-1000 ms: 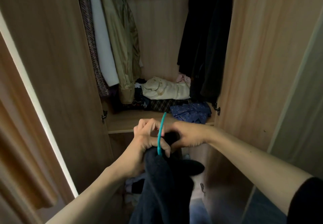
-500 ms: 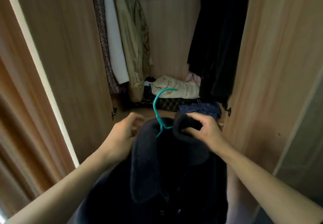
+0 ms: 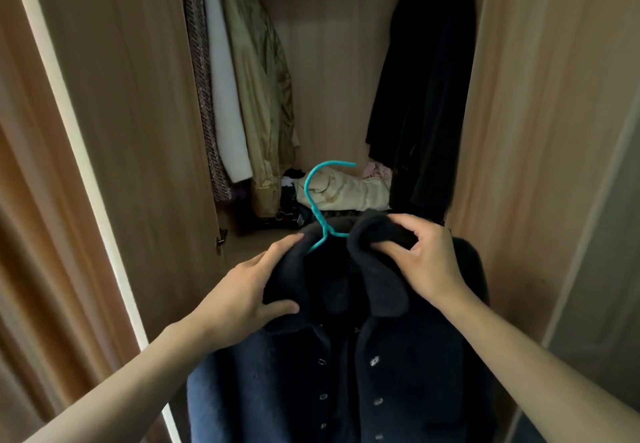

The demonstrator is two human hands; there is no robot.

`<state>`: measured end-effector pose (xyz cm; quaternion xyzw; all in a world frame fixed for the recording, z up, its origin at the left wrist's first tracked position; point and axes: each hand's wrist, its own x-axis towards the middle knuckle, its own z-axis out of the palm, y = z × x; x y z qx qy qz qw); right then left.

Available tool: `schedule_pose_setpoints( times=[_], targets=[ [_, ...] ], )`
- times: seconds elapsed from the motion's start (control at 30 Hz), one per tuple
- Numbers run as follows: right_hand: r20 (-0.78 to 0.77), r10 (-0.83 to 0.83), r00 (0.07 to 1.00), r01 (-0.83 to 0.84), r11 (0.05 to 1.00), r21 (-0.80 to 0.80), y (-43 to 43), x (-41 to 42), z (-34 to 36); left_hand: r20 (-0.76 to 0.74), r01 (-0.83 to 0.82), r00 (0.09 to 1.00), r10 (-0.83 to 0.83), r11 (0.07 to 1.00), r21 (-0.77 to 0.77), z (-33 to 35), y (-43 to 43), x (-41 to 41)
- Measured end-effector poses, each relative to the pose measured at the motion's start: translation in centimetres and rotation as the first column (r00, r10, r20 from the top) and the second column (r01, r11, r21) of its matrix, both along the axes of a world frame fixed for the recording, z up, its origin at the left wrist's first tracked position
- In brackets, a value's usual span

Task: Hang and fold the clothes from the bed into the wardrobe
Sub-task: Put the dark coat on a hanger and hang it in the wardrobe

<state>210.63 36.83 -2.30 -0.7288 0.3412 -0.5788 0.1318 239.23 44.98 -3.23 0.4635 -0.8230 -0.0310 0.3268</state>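
Left hand (image 3: pixel 249 290), right hand (image 3: pixel 426 262) hold navy coat (image 3: pixel 346 390) collar on teal hanger (image 3: pixel 314 207).

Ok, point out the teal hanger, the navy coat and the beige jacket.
teal hanger (image 3: pixel 320 221), head view, hook's stem.
navy coat (image 3: pixel 415 390), head view, front panel beside buttons.
beige jacket (image 3: pixel 258 96), head view, hanging body.

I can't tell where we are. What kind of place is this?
Probably an open wardrobe at home: hanging coats, clothes piled on its wooden shelf, and a navy coat on a teal hanger.
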Motion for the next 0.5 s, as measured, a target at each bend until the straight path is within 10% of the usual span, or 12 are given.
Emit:
schedule_pose_setpoints(
  times=[0.5],
  targets=[
    [-0.335,0.105,0.936,-0.065,0.989,0.129,1.6,-3.5,2.3,-0.165,-0.078,0.986,0.013,0.918,-0.389,1.2,-1.9,0.1]
  ],
)
